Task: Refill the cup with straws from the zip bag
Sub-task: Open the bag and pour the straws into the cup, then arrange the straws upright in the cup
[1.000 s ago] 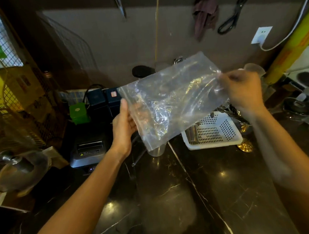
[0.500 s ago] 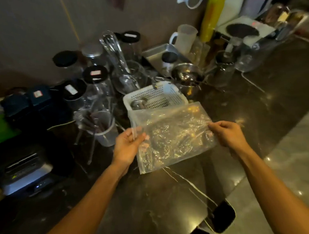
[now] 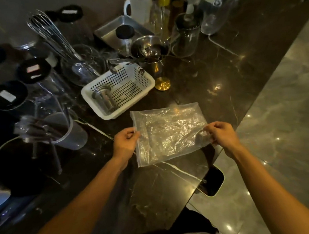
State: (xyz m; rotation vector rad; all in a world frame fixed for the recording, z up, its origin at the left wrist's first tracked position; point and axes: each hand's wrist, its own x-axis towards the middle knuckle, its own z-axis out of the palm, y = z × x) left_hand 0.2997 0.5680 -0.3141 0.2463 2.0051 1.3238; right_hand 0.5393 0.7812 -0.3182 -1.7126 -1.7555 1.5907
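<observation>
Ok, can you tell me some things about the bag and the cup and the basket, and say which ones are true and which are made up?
1. Both hands hold the zip bag. True: the left hand pinches its left edge and the right hand its right edge of the zip bag.
2. The bag is stuffed full of straws. False: it looks flat and see-through, with no straws visible inside.
3. The cup sits to the left of the bag. True: the cup stands on the counter with straws in it.
4. The white basket is upside down. False: the basket sits upright, with a metal piece lying inside.
5. A whisk stands behind the basket. True: the whisk leans there.
</observation>
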